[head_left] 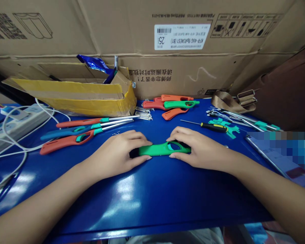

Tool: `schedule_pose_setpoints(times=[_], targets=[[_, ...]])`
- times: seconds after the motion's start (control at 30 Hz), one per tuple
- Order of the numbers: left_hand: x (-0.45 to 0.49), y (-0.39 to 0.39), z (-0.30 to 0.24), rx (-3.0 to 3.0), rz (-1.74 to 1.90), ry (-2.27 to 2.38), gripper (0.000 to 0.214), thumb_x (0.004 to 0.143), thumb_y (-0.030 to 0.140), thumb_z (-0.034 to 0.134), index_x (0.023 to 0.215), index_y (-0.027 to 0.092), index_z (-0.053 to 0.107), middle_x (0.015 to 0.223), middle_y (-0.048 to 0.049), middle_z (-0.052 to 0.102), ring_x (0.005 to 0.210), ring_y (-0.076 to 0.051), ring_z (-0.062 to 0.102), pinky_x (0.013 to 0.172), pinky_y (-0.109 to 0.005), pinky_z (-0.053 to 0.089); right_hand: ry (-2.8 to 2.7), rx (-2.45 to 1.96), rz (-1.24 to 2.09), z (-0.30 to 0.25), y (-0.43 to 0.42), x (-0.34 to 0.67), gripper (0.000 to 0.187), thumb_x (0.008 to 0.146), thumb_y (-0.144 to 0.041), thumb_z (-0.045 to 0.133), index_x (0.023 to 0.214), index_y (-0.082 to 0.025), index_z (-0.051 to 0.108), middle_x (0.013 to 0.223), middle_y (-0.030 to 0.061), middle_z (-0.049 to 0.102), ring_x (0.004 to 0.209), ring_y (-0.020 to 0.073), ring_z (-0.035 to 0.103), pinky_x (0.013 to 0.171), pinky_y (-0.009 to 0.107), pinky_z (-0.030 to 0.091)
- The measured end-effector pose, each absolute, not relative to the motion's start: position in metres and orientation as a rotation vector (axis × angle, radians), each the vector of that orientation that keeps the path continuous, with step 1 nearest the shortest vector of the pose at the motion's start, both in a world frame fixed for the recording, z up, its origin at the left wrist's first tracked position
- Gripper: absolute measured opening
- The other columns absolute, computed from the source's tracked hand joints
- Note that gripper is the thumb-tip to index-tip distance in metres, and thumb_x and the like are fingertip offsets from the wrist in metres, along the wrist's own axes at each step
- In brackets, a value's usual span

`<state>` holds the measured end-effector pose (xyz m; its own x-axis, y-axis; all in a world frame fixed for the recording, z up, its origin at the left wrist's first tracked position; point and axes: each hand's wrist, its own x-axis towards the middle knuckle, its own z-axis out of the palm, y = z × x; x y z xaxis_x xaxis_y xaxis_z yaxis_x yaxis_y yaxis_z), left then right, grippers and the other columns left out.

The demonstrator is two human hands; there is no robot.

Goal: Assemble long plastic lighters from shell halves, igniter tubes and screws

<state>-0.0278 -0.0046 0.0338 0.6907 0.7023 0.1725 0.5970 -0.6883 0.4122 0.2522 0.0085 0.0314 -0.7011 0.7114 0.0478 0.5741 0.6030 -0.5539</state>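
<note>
A green lighter casing lies lengthwise across the middle of the blue table, with no metal tube on it. My left hand pinches its left end between thumb and fingers. Around the right end, by the trigger opening, my right hand is closed with thumb and fingers. Behind it lie several orange and red casings and another green casing. A screwdriver with a black and yellow handle rests just beyond my right hand. Small screws lie near my left hand.
To the left are long-tubed lighters, white cables and a power strip. A yellow-taped box stands behind. Clear small tubes, green triggers, metal rods with wires and a phone lie about. Large cardboard walls the back.
</note>
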Motion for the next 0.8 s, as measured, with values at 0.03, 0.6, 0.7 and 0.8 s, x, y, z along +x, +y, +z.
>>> schedule_pose_setpoints(times=[0.03,0.6,0.7,0.8], targets=[[-0.0275,-0.0045,0.0332,2.563,0.462,1.031,0.026,0.095,0.031,0.068,0.118,0.023,0.073,0.111,-0.0053,0.072,0.100,-0.021,0.067,0.089,-0.034,0.054,-2.561,-1.062,0.761,0.0310,0.0087,0.2522,0.027,0.091,-0.028,0.072,0.116,-0.020,0.065,0.113,0.0073,0.063,0.102,0.0227,0.061,0.088,0.038,0.051],[-0.0253,-0.0044,0.0237,2.788,0.338,1.084,0.027,0.103,0.032,0.053,0.123,0.018,0.066,0.109,-0.0072,0.068,0.097,-0.023,0.068,0.084,-0.035,0.056,-2.716,-1.022,0.520,0.0264,0.0038,0.2501,0.031,0.104,-0.030,0.050,0.127,-0.016,0.066,0.122,0.0116,0.059,0.099,0.0230,0.066,0.091,0.041,0.056],[-0.0241,-0.0060,0.0236,2.780,0.391,1.033,0.029,0.106,0.034,0.049,0.120,0.017,0.066,0.106,-0.0070,0.068,0.095,-0.022,0.067,0.083,-0.034,0.056,-2.690,-1.024,0.550,0.0263,0.0045,0.2502,0.028,0.104,-0.031,0.048,0.119,-0.018,0.068,0.121,0.0104,0.060,0.099,0.0222,0.066,0.091,0.040,0.056],[-0.0228,-0.0080,0.0256,2.764,0.411,1.003,0.028,0.106,0.032,0.048,0.120,0.016,0.067,0.104,-0.0074,0.068,0.093,-0.022,0.067,0.082,-0.034,0.055,-2.672,-1.020,0.592,0.0278,0.0041,0.2492,0.026,0.105,-0.031,0.048,0.112,-0.020,0.070,0.118,0.0086,0.062,0.098,0.0210,0.066,0.091,0.037,0.055]])
